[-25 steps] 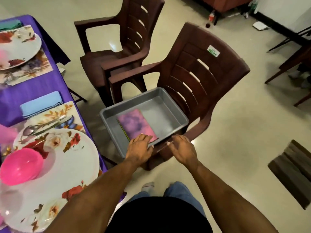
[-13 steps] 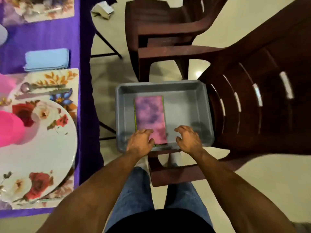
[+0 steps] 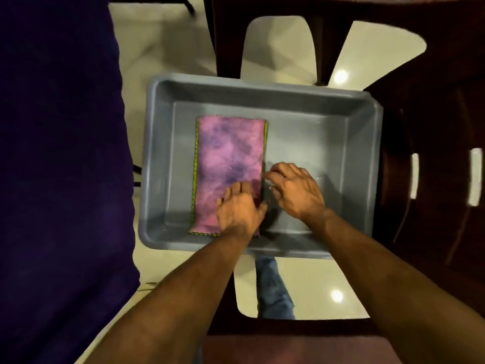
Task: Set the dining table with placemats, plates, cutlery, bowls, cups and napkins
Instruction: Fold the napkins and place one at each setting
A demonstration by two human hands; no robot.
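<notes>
A folded pink and purple napkin (image 3: 228,153) with a green zigzag edge lies flat in the left half of a grey plastic tub (image 3: 262,86). My left hand (image 3: 238,208) rests flat on the napkin's near right corner, fingers straight, thumb at its right edge. My right hand (image 3: 294,190) is inside the tub just right of the napkin, fingers loosely curled, fingertips touching the cloth's right edge. Nothing else is in the tub. The table's plates and cutlery are out of view.
The tub sits on a dark brown plastic chair (image 3: 433,127). The purple tablecloth (image 3: 60,153) hangs along the whole left side, close to the tub. Glossy pale floor and my jeans leg (image 3: 273,285) show below the tub.
The view has tilted down and closed in on the tub; the set table has left the frame. Both hands moved from the tub's near rim onto and beside the napkin.
</notes>
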